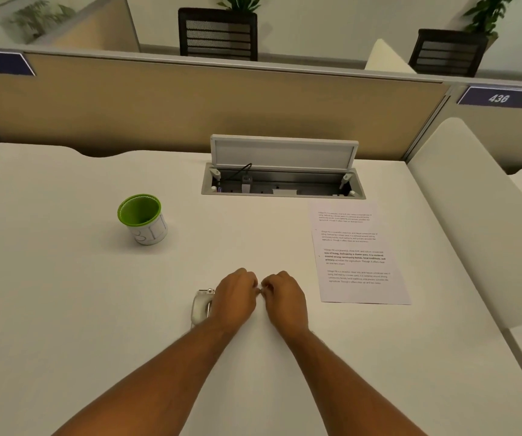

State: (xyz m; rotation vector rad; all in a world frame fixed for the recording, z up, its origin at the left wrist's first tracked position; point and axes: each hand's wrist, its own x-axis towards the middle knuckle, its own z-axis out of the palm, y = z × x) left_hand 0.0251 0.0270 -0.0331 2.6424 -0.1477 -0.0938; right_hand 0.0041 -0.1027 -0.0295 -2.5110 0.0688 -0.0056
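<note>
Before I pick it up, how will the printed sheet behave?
The sheet is probably floppy: it is a single thin page lying flat on the desk. It likely weighs very little, so a push may slide it across the smooth top. Pinched at one edge, it would probably droop.

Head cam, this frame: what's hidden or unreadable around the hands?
Head view only:
- Anything pinched between left hand and right hand: too small, and the hands themselves cover it.
- White device: partly under the left hand; type unclear.
- Printed sheet: text too small to read.
</note>
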